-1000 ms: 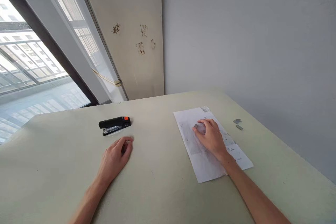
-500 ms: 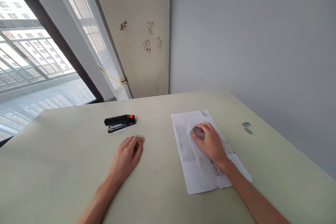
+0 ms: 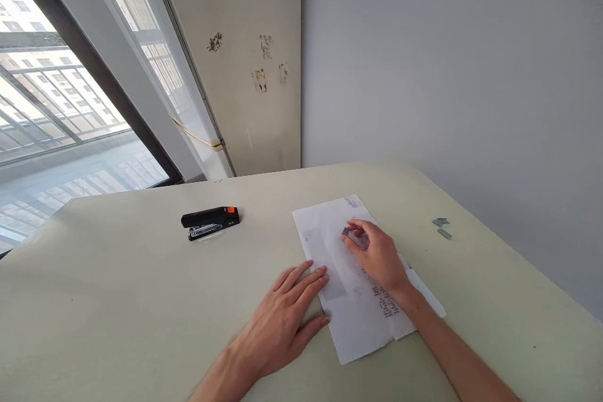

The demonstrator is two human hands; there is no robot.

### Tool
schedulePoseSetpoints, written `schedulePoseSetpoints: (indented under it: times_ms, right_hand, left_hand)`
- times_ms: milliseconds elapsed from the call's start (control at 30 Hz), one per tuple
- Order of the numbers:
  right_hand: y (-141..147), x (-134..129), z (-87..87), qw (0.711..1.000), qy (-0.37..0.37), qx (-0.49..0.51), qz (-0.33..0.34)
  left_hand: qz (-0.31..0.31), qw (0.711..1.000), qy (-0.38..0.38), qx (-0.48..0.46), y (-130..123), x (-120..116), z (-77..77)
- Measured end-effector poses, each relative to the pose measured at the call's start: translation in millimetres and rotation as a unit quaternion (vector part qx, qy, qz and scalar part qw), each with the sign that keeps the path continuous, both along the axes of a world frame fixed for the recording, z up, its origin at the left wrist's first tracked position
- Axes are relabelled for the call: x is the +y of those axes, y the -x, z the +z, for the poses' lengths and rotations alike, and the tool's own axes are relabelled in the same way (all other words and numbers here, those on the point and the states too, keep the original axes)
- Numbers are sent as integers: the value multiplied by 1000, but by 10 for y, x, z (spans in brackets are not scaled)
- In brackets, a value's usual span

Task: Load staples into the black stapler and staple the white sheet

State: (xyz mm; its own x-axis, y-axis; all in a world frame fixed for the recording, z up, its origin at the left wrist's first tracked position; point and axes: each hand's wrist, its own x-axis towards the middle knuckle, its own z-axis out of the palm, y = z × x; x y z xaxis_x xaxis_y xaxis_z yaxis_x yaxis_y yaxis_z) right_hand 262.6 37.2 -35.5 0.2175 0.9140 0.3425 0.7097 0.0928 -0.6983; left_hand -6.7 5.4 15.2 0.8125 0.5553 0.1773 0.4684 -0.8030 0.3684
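Printed white paper lies on the table, with a paler strip along its left part. My right hand is above the paper, thumb and fingertips pinching a small grey strip of staples. Fingers spread, my left hand lies at the paper's left edge, its fingertips over the margin. A black stapler with an orange patch rests on the table to the left, apart from both hands.
A few grey staple strips lie on the table to the right of the paper. A grey wall rises behind the table's right side, and a window is at the left.
My left hand has moved right from the bare tabletop to the paper's left edge, and its fingers have spread. The paper has turned and shifted slightly left. My right hand keeps its pinch.
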Motion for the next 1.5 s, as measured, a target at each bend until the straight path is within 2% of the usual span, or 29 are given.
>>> schedulePoseSetpoints:
  times_ms: [133,333,500,600,733,833,933,1033,1133,1233,1400,1500]
  right_hand:
    - [-272,22,-44,997,-9,-31,-69]
    - [-560,-5,-106,983,-10,-87,-159]
    - [-625,24,-137,973,-6,-126,-196]
    - [-643,43,-163,969,-5,-142,-201]
    - [-656,42,-203,966,-7,-158,-205]
    - [-656,39,-223,965,-6,-166,-203]
    - [-644,43,-219,965,-2,-170,-201]
    - [-614,43,-195,966,-1,-170,-197]
    - [-568,35,-171,967,-4,-168,-190]
    - [-519,26,-166,970,-12,-165,-178]
    - [-468,28,-176,974,-30,-158,-157]
    - [-416,23,-138,975,-46,-157,-152]
  left_hand:
    - [34,999,-9,-27,27,-8,-25]
    - [130,989,-29,-69,89,-9,-108]
    - [108,993,-45,-27,122,60,-83]
    - [103,994,-47,-1,289,89,-52]
    - [122,991,-61,9,799,51,-83]
    - [169,984,-63,-7,1228,-45,-115]
    - [254,966,-41,-34,1501,-146,-85]
    - [313,949,-26,-34,1595,-182,-25]
    - [334,942,-25,-2,1626,-161,-5]
    - [343,938,-51,5,1675,-147,-19]
    - [417,903,-98,-36,1739,-139,-14]
    - [393,916,-81,-17,1744,-91,-23]
